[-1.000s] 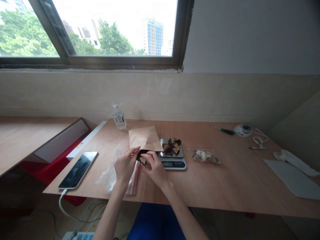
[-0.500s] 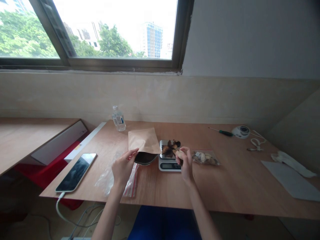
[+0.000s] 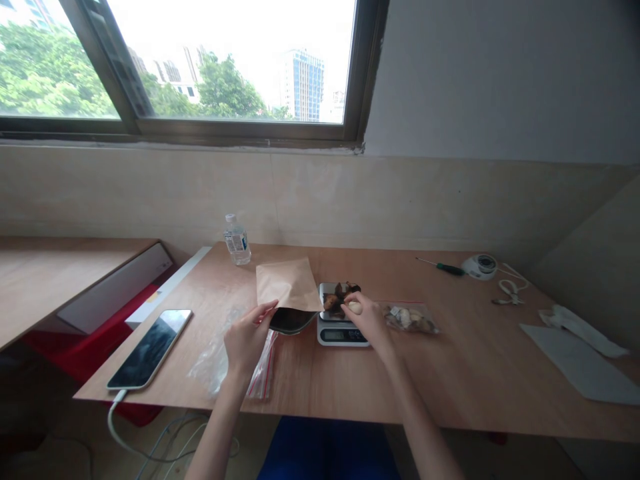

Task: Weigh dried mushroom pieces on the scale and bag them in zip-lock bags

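Note:
My left hand (image 3: 250, 333) pinches the edge of a brown kraft paper bag (image 3: 287, 283), which lies with its dark mouth gaping toward me. Just right of the bag stands a small kitchen scale (image 3: 326, 337) with a display on its front. Dark brown, dried, curled pieces (image 3: 333, 302) rest on its plate. Over the plate's right side, my right hand (image 3: 369, 317) is closed around a small pale rounded piece (image 3: 355, 307), its fingertips close to the dried pieces. The display digits are too small to read.
A clear zip bag of pale pieces (image 3: 411, 319) lies right of the scale. Empty plastic bags (image 3: 260, 373) lie near the front edge. Around them are a phone (image 3: 150, 350) on a cable, a water bottle (image 3: 237, 241), a screwdriver (image 3: 450, 269), a white camera (image 3: 481, 267) and paper (image 3: 575, 360).
My right hand has moved slightly left and turned palm-down over the scale's plate, still with the pale piece. My left hand keeps its pinch on the paper bag.

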Action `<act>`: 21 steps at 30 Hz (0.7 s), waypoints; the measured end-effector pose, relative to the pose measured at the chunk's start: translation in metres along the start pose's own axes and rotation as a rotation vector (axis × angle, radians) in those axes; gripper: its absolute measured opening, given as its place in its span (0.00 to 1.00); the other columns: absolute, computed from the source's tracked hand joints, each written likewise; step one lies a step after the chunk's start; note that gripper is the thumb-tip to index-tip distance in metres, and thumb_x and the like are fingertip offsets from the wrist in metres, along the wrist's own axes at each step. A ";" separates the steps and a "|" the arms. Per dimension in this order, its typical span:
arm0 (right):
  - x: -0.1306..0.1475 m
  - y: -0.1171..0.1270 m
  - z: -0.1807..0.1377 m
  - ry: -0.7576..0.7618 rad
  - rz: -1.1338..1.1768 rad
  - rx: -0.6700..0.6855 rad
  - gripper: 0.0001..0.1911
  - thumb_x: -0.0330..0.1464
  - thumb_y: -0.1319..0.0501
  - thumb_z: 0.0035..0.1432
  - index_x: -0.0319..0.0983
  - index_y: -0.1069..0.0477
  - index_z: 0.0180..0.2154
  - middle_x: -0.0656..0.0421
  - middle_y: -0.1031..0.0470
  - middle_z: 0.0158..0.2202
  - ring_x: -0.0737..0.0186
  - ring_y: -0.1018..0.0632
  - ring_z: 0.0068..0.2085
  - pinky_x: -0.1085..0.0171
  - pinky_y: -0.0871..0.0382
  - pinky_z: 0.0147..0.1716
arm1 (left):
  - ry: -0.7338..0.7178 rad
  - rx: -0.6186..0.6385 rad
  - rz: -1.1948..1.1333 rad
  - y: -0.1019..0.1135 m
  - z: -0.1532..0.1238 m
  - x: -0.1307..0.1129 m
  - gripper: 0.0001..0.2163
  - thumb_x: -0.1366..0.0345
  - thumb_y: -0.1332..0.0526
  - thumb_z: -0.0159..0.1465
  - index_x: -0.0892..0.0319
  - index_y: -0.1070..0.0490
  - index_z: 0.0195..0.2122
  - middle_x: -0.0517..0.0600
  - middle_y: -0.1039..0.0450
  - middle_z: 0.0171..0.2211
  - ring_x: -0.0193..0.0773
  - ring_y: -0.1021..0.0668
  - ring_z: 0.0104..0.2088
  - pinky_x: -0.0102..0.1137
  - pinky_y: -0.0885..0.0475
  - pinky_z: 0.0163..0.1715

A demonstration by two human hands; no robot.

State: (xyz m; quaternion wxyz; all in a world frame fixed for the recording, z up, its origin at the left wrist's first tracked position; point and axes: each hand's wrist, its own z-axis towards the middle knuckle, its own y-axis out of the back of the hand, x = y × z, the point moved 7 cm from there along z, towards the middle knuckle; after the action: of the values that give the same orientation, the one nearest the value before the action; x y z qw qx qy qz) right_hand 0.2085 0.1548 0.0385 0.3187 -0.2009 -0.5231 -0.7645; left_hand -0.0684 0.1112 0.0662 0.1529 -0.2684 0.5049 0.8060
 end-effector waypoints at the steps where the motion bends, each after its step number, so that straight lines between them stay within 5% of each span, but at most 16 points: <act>1: 0.005 -0.003 0.003 -0.006 -0.023 0.027 0.08 0.36 0.43 0.55 0.41 0.29 0.36 0.57 0.23 0.36 0.58 0.23 0.37 0.64 0.34 0.35 | -0.004 -0.007 0.003 0.000 0.000 0.000 0.09 0.59 0.41 0.61 0.43 0.24 0.40 0.42 0.20 0.34 0.34 0.21 0.33 0.25 0.37 0.27; 6: 0.023 -0.019 0.024 -0.096 -0.275 0.203 0.14 0.34 0.41 0.54 0.41 0.28 0.44 0.52 0.22 0.38 0.54 0.22 0.39 0.64 0.34 0.33 | -0.012 -0.022 0.001 0.001 0.000 0.000 0.09 0.59 0.41 0.61 0.43 0.24 0.40 0.42 0.20 0.34 0.34 0.21 0.33 0.25 0.37 0.27; 11: 0.029 -0.030 0.041 -0.112 -0.356 0.318 0.11 0.35 0.38 0.50 0.38 0.23 0.36 0.48 0.21 0.35 0.51 0.21 0.37 0.64 0.34 0.31 | 0.000 -0.012 0.000 0.002 0.002 0.003 0.09 0.59 0.41 0.61 0.43 0.24 0.41 0.41 0.21 0.35 0.33 0.21 0.33 0.24 0.37 0.27; 16: 0.025 -0.026 0.052 -0.125 -0.297 0.274 0.09 0.36 0.38 0.51 0.41 0.23 0.33 0.53 0.21 0.31 0.56 0.22 0.34 0.66 0.35 0.30 | -0.002 -0.016 -0.008 0.002 0.002 0.005 0.09 0.59 0.42 0.61 0.43 0.24 0.40 0.41 0.21 0.36 0.33 0.21 0.33 0.24 0.37 0.27; 21: 0.032 0.008 0.047 -0.088 -0.035 0.003 0.09 0.40 0.41 0.53 0.42 0.26 0.31 0.58 0.21 0.32 0.60 0.23 0.34 0.67 0.35 0.31 | -0.003 -0.020 -0.017 0.004 0.001 0.004 0.09 0.60 0.41 0.61 0.44 0.24 0.40 0.41 0.21 0.36 0.33 0.21 0.33 0.24 0.37 0.27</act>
State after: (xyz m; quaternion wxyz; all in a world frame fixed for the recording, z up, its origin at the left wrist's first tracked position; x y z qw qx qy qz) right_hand 0.1900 0.1880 0.0821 0.2823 -0.2248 -0.5414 -0.7594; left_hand -0.0740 0.1107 0.0668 0.1576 -0.2730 0.4943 0.8101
